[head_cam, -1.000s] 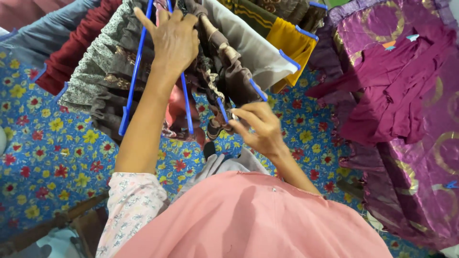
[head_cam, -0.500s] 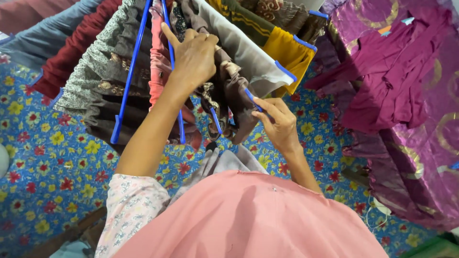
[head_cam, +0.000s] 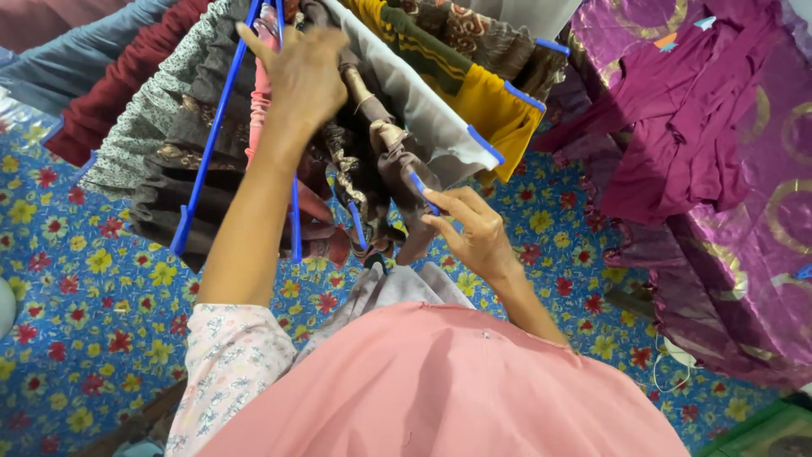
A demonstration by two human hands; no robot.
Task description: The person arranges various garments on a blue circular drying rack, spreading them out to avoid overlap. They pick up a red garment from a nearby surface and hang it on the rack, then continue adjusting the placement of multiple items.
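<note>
Compared against frames half a second and one second back. Right hand (head_cam: 475, 230) found moved from the blue hanger tip nearer the middle of the row to the next tip (head_cam: 420, 184) on the right, then held there at about the same place. Left hand (head_cam: 300, 74) seen shifted right across the row at the half-second mark, then back left and farther up among the hangers. Whole row of hanging clothes displaced slightly left in the view, so some head motion assumed.

Judged as sorting through the row: attention passed from one hanger to its right-hand neighbour, with the left hand parting the clothes on the far side.

Grip, right hand: thumb and first fingers drawn together, pinched on the lower edge of the brown garment (head_cam: 397, 169) right at that blue tip. Garment hung just left of and above the pinch, bunched, its bulk running up and away toward the far end of the row.

Grip, left hand: fingers pressed down between a long blue hanger (head_cam: 205, 145) on its left and the brown garment on its right, forefinger stretched out. Could not tell whether closed on anything, fingertips hidden in cloth.

Surroundings: grey garment (head_cam: 427, 97) and yellow garment (head_cam: 497, 108) just right of the brown one; purple cloth (head_cam: 702, 127) far right; flowered blue floor covering (head_cam: 85, 279) below.
</note>
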